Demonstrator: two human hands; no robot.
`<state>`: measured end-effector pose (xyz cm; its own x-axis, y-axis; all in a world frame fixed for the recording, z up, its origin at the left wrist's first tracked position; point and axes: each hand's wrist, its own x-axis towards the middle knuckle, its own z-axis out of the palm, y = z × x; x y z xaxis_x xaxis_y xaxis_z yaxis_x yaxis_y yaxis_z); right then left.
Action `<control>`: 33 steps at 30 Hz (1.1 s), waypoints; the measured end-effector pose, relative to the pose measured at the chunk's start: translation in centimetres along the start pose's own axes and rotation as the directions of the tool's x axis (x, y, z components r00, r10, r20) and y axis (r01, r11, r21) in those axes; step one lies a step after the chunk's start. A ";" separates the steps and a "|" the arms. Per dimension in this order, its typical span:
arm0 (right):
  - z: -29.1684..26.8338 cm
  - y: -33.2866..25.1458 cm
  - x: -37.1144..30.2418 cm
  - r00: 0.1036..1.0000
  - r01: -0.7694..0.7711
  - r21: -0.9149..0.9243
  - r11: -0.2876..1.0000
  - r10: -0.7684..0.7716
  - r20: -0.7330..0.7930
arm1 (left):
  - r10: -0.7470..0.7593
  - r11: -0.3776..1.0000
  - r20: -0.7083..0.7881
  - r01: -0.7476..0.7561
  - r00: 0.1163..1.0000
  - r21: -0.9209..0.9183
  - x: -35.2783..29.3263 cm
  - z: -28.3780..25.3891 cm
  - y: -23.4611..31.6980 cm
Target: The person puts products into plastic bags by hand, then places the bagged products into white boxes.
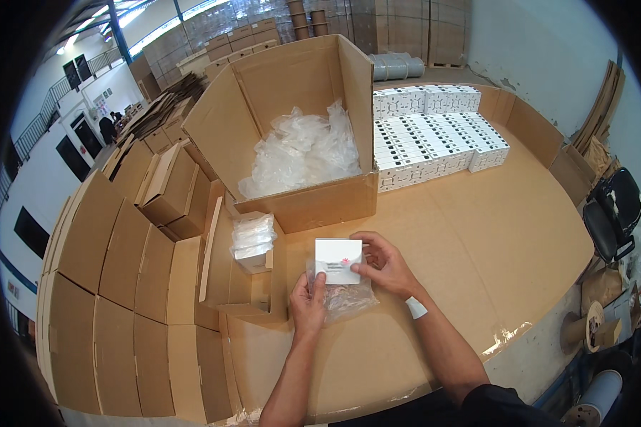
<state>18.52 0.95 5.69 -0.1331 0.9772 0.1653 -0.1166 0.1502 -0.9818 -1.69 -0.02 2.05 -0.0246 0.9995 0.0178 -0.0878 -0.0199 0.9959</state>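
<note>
Above the cardboard-covered table, both hands hold a small flat white box (337,252) with a little pink mark and some dark print on its face. My left hand (308,302) grips its lower left corner, thumb on the front. On the other side, my right hand (384,265) pinches the right edge between thumb and fingers. A clear plastic bag (352,299) hangs crumpled below the box, against the left fingers; how far it covers the box is hard to tell. Left of the hands, an open carton (246,310) contains several plastic-wrapped white boxes (253,238).
A tall open carton (313,206) beyond the hands holds a heap of clear bags (303,153). White patterned boxes (434,142) are stacked at the back right. Brown cartons (114,299) line the left side. A black chair (612,213) stands beyond the table's right edge.
</note>
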 end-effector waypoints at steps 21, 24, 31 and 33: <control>0.2 -0.8 -0.5 0.996 -0.082 -0.077 0.994 0.086 0.040 | 0.079 0.995 -0.047 -0.076 0.996 0.061 -0.2 0.5 1.8; 0.1 -0.4 -0.6 0.996 -0.085 -0.078 0.993 0.086 0.007 | 0.106 0.991 -0.019 -0.104 0.994 0.088 -0.2 0.3 1.9; 0.2 -0.7 -0.8 1.000 0.000 -0.073 0.997 -0.002 -0.031 | 0.194 0.975 0.009 -0.193 0.981 0.109 -0.5 0.4 2.5; 0.2 -0.7 -0.9 0.999 0.019 -0.091 0.996 -0.022 -0.036 | 0.204 0.972 0.012 -0.204 0.979 0.118 -0.7 0.5 2.9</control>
<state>18.55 -0.11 6.27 -0.0955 0.9784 0.1835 -0.0288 0.1816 -0.9830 -1.40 -0.74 4.93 -0.0303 0.9746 0.2219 0.0369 -0.2207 0.9746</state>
